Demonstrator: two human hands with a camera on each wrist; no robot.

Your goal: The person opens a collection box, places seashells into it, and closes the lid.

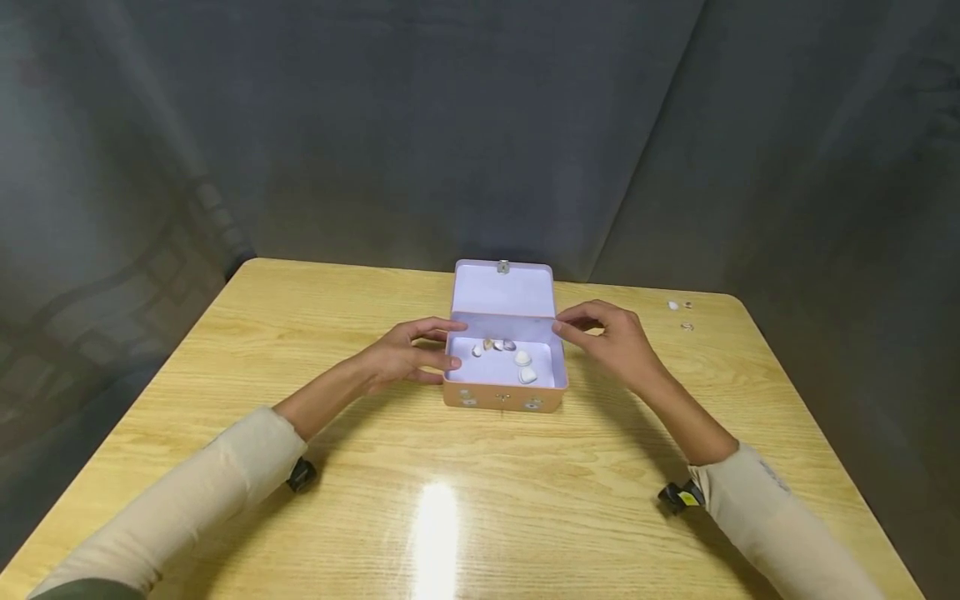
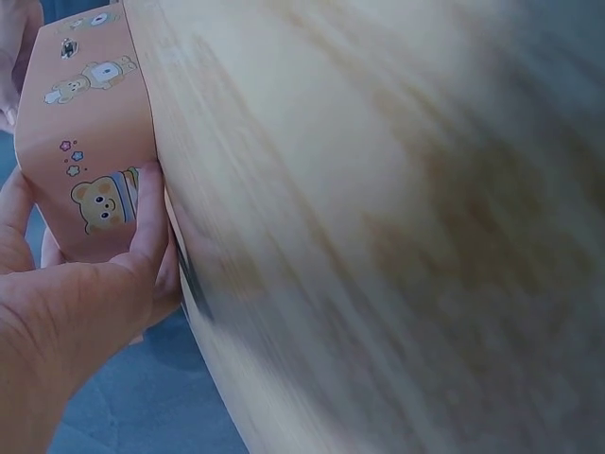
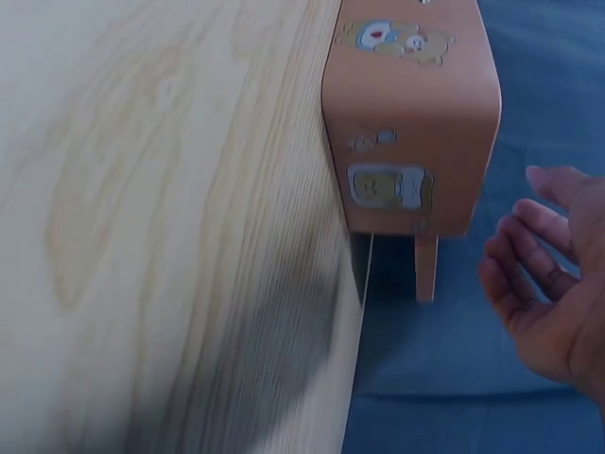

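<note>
A: Left hand [image 1: 401, 354]?
B: Resting against the left wall of the tin box [image 1: 504, 400], fingers curled around that side, gripping it.
A: Right hand [image 1: 609, 337]?
B: Just beside the right rear corner, near the raised lid [image 1: 502, 292]; fingers loosely bent, grasping nothing.
A: Inside?
B: Several small shells [image 1: 522, 359] on the pale floor. Standing mid-table [image 1: 300, 517], toward the far edge.

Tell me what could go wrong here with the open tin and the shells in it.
The left hand grips the tin at one side only, while the right hand seems just off it, so the tin might skid or tilt, spilling the shells. The raised lid could drop onto fingers near the hinge.
</note>
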